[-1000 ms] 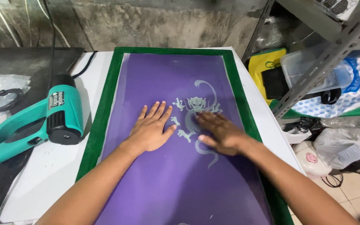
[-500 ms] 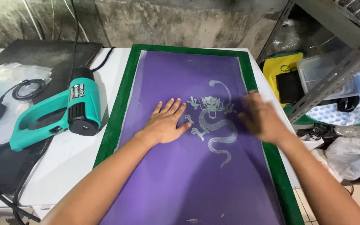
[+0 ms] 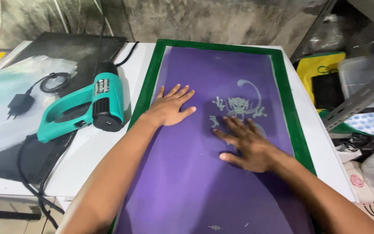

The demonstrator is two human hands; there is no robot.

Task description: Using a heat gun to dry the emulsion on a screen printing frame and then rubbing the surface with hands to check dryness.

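Now, head view: a person leans over a white surface [image 3: 96, 151] and presses both bare hands on a purple screen-printing mesh in a green rectangular frame [image 3: 146, 86].
Screen position: the purple mesh [image 3: 187, 173] lies flat on the surface, filling the middle of the view, its far edge near a rough grey wall.
Design: a pale grey dragon-like stencil figure [image 3: 238, 106] sits right of centre on the mesh, partly covered by the right hand.
Left hand [image 3: 169, 108]: flat, palm down, fingers spread, resting on bare mesh just left of the figure; its grip is fully open and holds nothing.
Right hand [image 3: 249, 145]: flat, palm down, fingers spread and pointing up-left over the lower part of the figure; grip open, holding nothing.
Change: half a second ago the right hand was out by the right edge of the frame; it has come back inward onto the figure, while the left hand has stayed put.
Meaning: this reads as a back-and-forth rubbing or smoothing stroke over the figure, with the left hand steadying the screen.
Left of frame: a teal and black heat gun [image 3: 87, 108] lies on its side just beside the frame, untouched, its black cord [image 3: 35, 173] trailing off the surface.
Further left: a black plug adapter [image 3: 19, 104] on a pale sheet.
Right side: a metal shelf upright [image 3: 360, 97], a yellow bag [image 3: 317, 69] and plastic bags on the floor.
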